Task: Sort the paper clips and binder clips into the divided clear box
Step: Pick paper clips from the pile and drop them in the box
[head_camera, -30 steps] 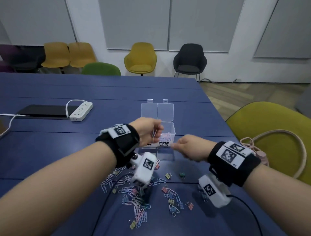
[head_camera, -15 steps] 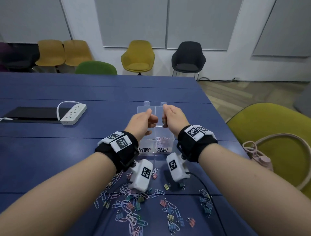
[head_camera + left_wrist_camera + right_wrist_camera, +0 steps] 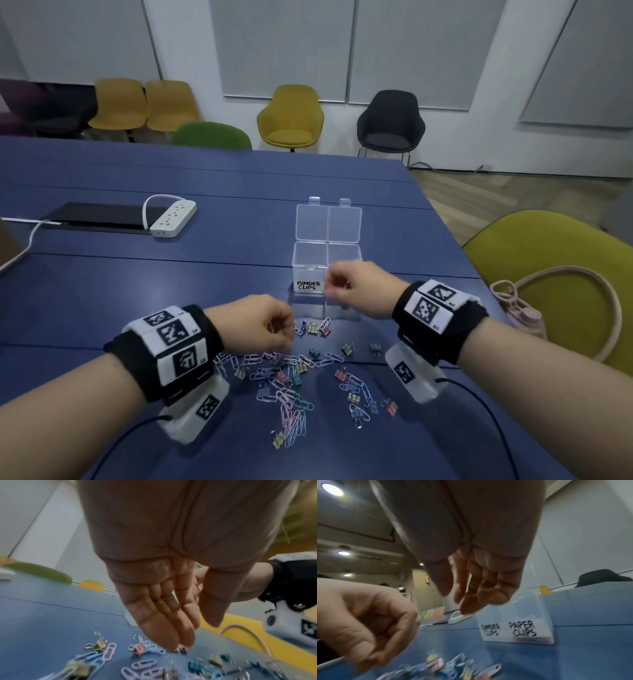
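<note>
The divided clear box (image 3: 310,270) stands on the blue table with its lid (image 3: 329,222) laid open behind it. The left cell is labelled BINDER CLIPS and the right one PAPER CLIPS, where a few paper clips (image 3: 532,618) lie. Pastel paper clips and small binder clips (image 3: 291,377) are scattered in front of the box. My left hand (image 3: 284,329) hangs over the pile's far edge, fingers (image 3: 171,632) pointing down just above a pink binder clip (image 3: 139,649), holding nothing. My right hand (image 3: 334,284) hovers before the box's right cell, blurred, its fingers (image 3: 488,596) relaxed and empty.
A white power strip (image 3: 173,219) and a black flat device (image 3: 99,216) lie at the back left. A yellow-green chair (image 3: 548,257) with a pink bottle and strap (image 3: 524,315) stands past the table's right edge. More chairs line the far wall.
Both hands have drawn back from over the box toward me. The left hand has dropped to the clip pile. The right hand now hangs in front of the box.
</note>
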`<state>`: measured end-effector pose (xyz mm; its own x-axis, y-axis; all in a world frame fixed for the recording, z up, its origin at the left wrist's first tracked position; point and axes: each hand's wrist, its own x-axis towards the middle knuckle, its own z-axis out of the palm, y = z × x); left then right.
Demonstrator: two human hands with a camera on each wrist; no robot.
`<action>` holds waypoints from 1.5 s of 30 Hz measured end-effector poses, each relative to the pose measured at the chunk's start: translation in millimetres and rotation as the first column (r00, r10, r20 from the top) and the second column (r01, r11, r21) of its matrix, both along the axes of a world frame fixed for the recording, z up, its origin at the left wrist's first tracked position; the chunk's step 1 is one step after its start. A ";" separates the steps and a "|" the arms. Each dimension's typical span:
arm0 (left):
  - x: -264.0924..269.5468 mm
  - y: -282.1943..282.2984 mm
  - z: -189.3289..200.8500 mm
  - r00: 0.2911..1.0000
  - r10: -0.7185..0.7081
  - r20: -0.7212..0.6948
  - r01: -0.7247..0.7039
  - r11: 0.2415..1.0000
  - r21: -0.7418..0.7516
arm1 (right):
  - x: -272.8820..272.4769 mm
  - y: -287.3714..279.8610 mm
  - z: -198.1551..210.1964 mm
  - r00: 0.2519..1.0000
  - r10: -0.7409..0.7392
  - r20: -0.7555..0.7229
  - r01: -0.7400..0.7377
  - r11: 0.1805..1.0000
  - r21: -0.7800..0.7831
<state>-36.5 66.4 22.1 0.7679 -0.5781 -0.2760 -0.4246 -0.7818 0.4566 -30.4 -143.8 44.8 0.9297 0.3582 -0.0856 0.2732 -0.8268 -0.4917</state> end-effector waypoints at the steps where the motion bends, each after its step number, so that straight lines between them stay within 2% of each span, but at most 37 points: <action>1: -6.4 2.5 -0.5 1.000 -0.011 0.019 0.010 0.999 0.034 | -11.2 4.1 0.4 0.993 0.074 -0.089 -0.080 0.995 -0.057; 3: -18.2 5.4 -3.5 0.998 -0.038 0.052 0.033 0.995 0.092 | -32.4 13.9 -3.5 0.958 0.187 -0.217 -0.225 0.959 -0.170; 6: -31.2 3.8 -13.3 0.990 -0.083 0.111 0.059 0.977 0.205 | -59.7 30.5 -16.9 0.936 0.272 -0.222 -0.330 0.896 -0.296; 9: -37.0 -0.6 -22.9 0.987 -0.101 0.125 0.062 0.958 0.280 | -77.3 42.4 -32.9 0.940 0.270 -0.206 -0.330 0.874 -0.357; 14: -36.6 -8.8 -36.1 0.974 -0.096 0.203 0.035 0.957 0.287 | -82.8 51.3 -49.7 0.963 0.229 -0.139 -0.266 0.887 -0.377; 22: -35.6 -13.5 -41.5 0.981 -0.032 0.191 -0.018 0.967 0.253 | -79.8 53.6 -51.5 0.964 0.235 -0.123 -0.265 0.877 -0.400; 27: -36.5 -7.8 -40.1 0.990 0.046 0.130 -0.064 0.988 0.138 | -77.4 50.8 -51.3 0.973 0.171 -0.154 -0.222 0.875 -0.430; 30: -37.8 -2.2 -38.1 0.985 0.089 0.145 -0.101 0.992 0.077 | -77.3 47.1 -49.1 0.979 0.141 -0.149 -0.185 0.921 -0.344; 32: -37.0 3.6 -36.4 0.975 0.167 0.147 -0.168 0.986 -0.007 | -76.1 41.4 -48.6 0.984 0.078 -0.161 -0.112 0.971 -0.211; 34: -35.8 11.9 -34.6 0.959 0.276 0.064 -0.264 0.953 -0.150 | -77.6 36.4 -48.9 0.963 -0.018 -0.270 0.029 0.999 0.038; 36: -37.1 19.2 -32.7 0.925 0.358 -0.123 -0.379 0.868 -0.320 | -82.2 32.4 -49.3 0.917 -0.059 -0.395 0.182 0.942 0.283; 37: -39.2 21.4 -31.3 0.901 0.374 -0.220 -0.432 0.820 -0.376 | -84.2 31.2 -49.8 0.906 -0.067 -0.419 0.223 0.915 0.337; 39: -43.4 22.8 -30.7 0.854 0.375 -0.361 -0.506 0.760 -0.407 | -85.7 31.5 -54.5 0.923 -0.092 -0.374 0.209 0.935 0.286; 41: -46.4 21.8 -33.2 0.817 0.373 -0.439 -0.548 0.740 -0.391 | -87.4 36.1 -58.5 0.968 -0.075 -0.241 0.106 0.987 0.121; 43: -47.8 20.0 -35.9 0.804 0.394 -0.445 -0.561 0.751 -0.348 | -89.7 42.1 -60.5 0.988 0.021 -0.153 -0.019 1.000 0.013; 45: -48.4 16.9 -36.6 0.836 0.411 -0.364 -0.519 0.808 -0.279 | -93.3 48.9 -61.7 0.984 0.133 -0.122 -0.139 0.989 -0.040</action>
<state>-84.9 83.2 -14.5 0.8921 -0.2684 -0.3636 0.1327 -0.6134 0.7785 -123.7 -94.9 -17.0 0.8548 0.4734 -0.2127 0.3269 -0.8095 -0.4878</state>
